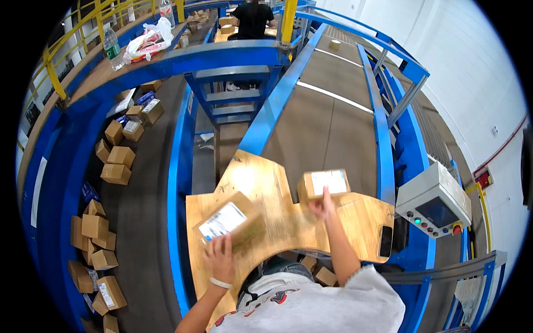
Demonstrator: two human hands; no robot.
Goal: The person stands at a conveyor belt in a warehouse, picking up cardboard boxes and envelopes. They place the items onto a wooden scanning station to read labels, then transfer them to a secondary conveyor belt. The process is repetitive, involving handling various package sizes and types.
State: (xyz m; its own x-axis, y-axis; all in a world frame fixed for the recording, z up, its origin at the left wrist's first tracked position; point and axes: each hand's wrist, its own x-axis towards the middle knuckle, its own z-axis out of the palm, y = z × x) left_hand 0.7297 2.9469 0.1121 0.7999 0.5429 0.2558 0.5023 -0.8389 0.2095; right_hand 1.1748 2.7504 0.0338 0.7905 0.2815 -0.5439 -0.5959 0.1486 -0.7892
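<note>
At the near side of a brown cardboard box [249,226] with a white label, my left hand [221,258] rests its fingers on the box's edge, spread out and not wrapped round it. This box lies on the wooden table [266,177], to the left. My right hand [323,206] grips a smaller cardboard box [307,188] by its near side, with a finger over the white label on top. That box is at the table's far edge, where the belt [327,122] begins. The undersides of both boxes are hidden.
On the left, a lower conveyor [150,222] carries several cardboard boxes. A phone [386,241] lies at the table's right end, near a grey control panel [436,202] with buttons. Blue rails [288,94] flank the belt. Another person [252,21] stands far ahead.
</note>
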